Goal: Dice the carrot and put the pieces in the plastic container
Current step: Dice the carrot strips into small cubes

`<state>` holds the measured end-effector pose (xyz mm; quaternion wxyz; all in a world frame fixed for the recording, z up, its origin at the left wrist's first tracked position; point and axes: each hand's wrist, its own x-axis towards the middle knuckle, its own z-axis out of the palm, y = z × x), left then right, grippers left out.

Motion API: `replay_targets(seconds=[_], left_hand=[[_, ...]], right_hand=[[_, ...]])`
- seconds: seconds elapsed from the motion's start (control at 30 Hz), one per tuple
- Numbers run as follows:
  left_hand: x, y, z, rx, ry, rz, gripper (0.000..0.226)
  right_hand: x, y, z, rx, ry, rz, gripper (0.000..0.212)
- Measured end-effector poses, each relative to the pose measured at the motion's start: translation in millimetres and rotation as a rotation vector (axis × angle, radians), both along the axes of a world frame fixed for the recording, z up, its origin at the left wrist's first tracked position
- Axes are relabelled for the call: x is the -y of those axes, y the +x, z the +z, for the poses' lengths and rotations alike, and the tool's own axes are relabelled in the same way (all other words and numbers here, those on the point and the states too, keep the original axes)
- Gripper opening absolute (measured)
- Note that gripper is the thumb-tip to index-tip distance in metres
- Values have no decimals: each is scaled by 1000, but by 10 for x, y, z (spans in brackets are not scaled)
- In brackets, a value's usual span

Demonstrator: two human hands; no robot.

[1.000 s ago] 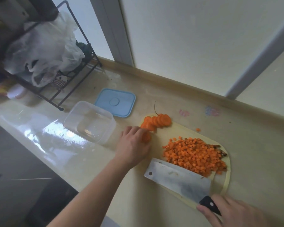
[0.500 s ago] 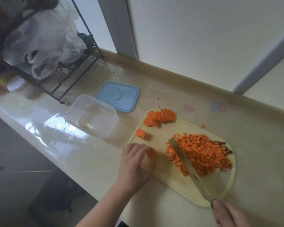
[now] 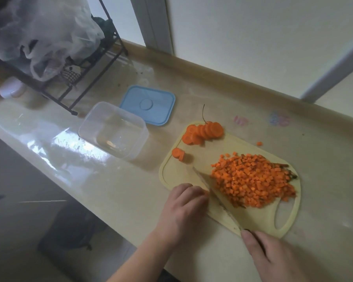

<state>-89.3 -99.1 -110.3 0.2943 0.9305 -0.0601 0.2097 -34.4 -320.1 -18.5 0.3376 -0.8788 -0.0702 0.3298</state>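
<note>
1. Cutting board (image 3: 289,224), pale yellow with a handle slot at its right end, lies flat on the glossy counter (image 3: 114,192)
2. Left hand (image 3: 183,208) sits at the board's near-left edge, fingers curled down over a carrot piece (image 3: 206,192); only a sliver of orange shows at the fingertips, right against the blade
3. Right hand (image 3: 273,259) at lower right, fingers wrapped round the dark handle of the knife (image 3: 212,190); the blade is seen edge-on, running up-left across the board between the left hand and the dice
4. Diced carrot (image 3: 253,180) heaped on the right half of the board, just right of the blade; dark trimmings poke out at the heap's far right
5. Carrot slices (image 3: 204,132), a leaning row of rounds, at the board's far-left corner; a thin dark root thread rises behind them
6. Small stack of rounds (image 3: 178,154) stands alone near the left edge, apart from the row
7. One stray cube (image 3: 259,143) lies on the counter beyond the board
8. Plastic container (image 3: 113,130), clear, lidless, holds no carrot; it stands on the counter left of the board, near but not touching
9. Blue lid (image 3: 148,104) lies flat just behind the container
10. Black wire rack (image 3: 86,78) at far left, holding crumpled plastic bags (image 3: 43,37)
</note>
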Motion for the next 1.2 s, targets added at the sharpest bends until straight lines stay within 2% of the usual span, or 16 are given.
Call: replay_targets(seconds=[0.07,0.1,0.27,0.37,0.5,0.57,0.67,0.8,0.97,1.07,1.2], left_hand=[[22,22,-13,-20,-10,0,15],[31,30,-14,-26,-19,1,16],[4,8,-17,-62,-66,-33,38],[-21,-3,-16,-69,-68,-53,41],[-11,13,32,-49,-68,-40,33],[-3,11,26,-42,-76,-35,30],[-9,16,5,-33,-72,-25,32],[2,8,14,-19,-65,-3,16],[46,13,42,-8,-66,26,13],[39,21,35,-38,-77,21,17],[6,3,8,-67,-84,-9,28]], right_hand=[[-23,-53,1,35,12,-12,85],[-28,-70,10,33,-2,-8,87],[37,-91,69,49,-42,64,77],[83,-96,47,28,-90,89,73],[135,-95,-8,59,-141,122,101],[121,-88,-35,73,-164,132,107],[13,-50,-100,73,-106,168,102],[-31,38,-177,102,-34,136,101],[33,26,-158,72,-1,94,98],[51,-4,-112,75,5,107,92],[92,-43,-89,112,-28,136,94]])
